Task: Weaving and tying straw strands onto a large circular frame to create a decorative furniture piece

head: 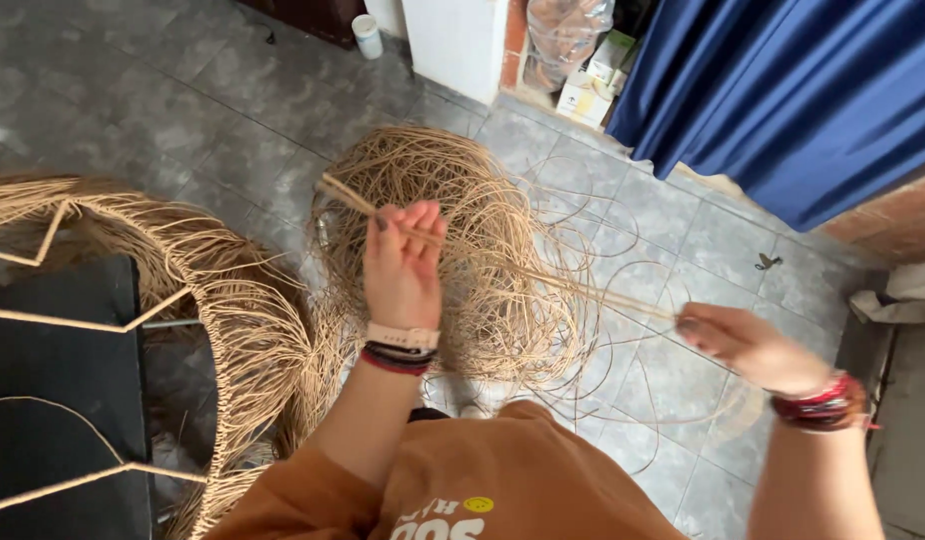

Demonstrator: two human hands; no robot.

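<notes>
My left hand (401,262) is raised over a tangled heap of tan rattan strands (483,270) on the grey tiled floor. Its fingers are closed on a small bundle of rattan strands (543,275), whose short ends stick out up-left past the fingers. The bundle stretches down-right to my right hand (748,345), which pinches it at its fingertips. Both wrists wear bead bracelets. An orange sleeve and shirt fill the bottom of the view.
A partly woven rattan frame (233,300) with loose hanging strands curves at the left, over a black surface (63,380). A blue curtain (783,90) hangs at top right, beside boxes (588,85), a white cabinet (453,40) and a white cup (367,35).
</notes>
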